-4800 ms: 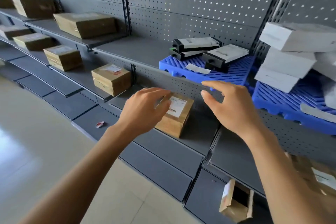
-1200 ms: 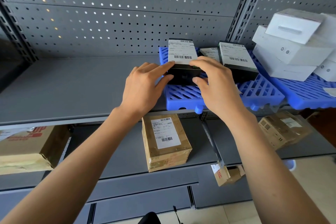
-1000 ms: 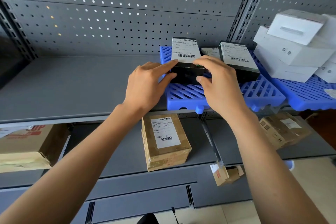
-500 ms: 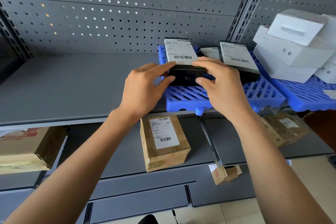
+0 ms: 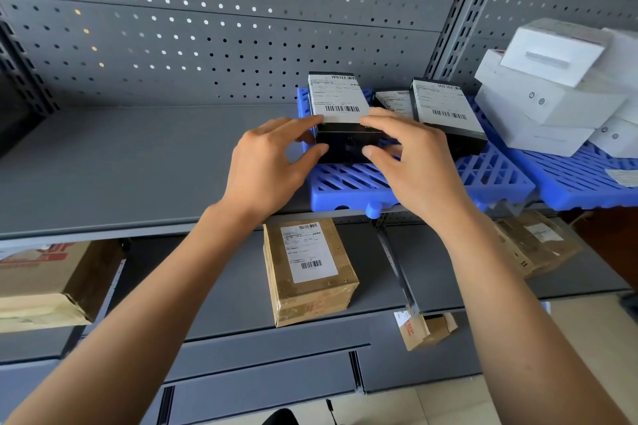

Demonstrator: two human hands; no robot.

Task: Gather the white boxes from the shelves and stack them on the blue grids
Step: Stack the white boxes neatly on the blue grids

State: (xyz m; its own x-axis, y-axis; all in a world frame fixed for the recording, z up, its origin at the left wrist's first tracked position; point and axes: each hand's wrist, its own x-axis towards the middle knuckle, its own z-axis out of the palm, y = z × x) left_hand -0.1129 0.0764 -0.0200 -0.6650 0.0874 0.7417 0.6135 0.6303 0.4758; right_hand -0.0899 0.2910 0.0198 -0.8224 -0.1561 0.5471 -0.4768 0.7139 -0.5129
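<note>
Both hands have stayed on the black box with its white barcode label, barely shifting on the slatted blue plastic grid. Left hand and right hand pinch its near corners — thumbs on the dark front face, fingers on top. Two similar labelled boxes lie behind; a second blue grid carries a pile of smooth white boxes.

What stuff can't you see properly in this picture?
- The small print on the held box's label: too small to read in the head view.
- The middle box: mostly hidden by the right hand and the neighbouring boxes.
- The white boxes: cut off by the right edge.
- The brown carton on the lower shelf: cut off by the left edge.
</note>
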